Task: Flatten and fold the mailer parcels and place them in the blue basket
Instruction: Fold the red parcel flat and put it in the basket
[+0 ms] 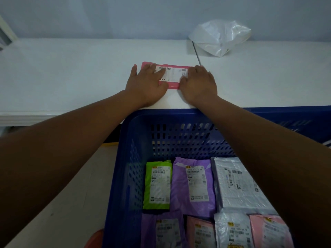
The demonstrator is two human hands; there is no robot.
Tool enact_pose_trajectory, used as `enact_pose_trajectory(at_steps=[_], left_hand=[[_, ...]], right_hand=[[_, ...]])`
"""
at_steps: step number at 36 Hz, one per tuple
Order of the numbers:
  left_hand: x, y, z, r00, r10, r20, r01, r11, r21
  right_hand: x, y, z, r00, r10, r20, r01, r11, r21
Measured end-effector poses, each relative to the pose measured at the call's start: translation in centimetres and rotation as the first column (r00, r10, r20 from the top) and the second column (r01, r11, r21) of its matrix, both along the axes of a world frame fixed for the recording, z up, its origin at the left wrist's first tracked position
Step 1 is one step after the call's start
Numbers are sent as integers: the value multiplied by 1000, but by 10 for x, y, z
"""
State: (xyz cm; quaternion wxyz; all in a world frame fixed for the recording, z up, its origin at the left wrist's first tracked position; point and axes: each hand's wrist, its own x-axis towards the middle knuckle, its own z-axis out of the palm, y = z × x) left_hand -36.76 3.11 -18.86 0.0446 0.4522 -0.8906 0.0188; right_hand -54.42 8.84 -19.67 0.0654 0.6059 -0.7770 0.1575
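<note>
Now my left hand (145, 83) lies flat and spread on the pink mailer (174, 76) on the worktop (71, 77), behind the blue basket (125, 140). My right hand (198, 85) covers its other end; curled or flat, I cannot tell. It looks light, soft, slippery: grab both ends

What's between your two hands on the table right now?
The pink mailer, shipping label up, flat on the white table. The left hand presses its left end; the right hand covers its right end. Seen in the head view.
</note>
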Motion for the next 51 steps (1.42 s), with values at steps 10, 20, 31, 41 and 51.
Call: enact_pose_trajectory(at_steps=[10, 20, 31, 41, 51], left_hand=[[-1, 2, 1, 991, -124, -44, 125, 992, 15], [-1, 1, 1, 997, -76, -5, 76, 997, 0], [-1, 2, 1, 986, -164, -12, 164, 986, 15], [-2, 4, 1, 993, -107, -43, 108, 993, 36], [2, 12, 7, 927, -52, -371, 95, 991, 99]], right_hand=[[2, -5, 1, 968, 252, -21, -246, 957, 153], [1, -2, -1, 1000, -19, -8, 19, 997, 77], [2, -3, 1, 986, 165, -23, -160, 975, 158], [1, -1, 2, 999, -34, -9, 35, 993, 114], [2, 2, 9, 988, 49, 146, -53, 998, 26]])
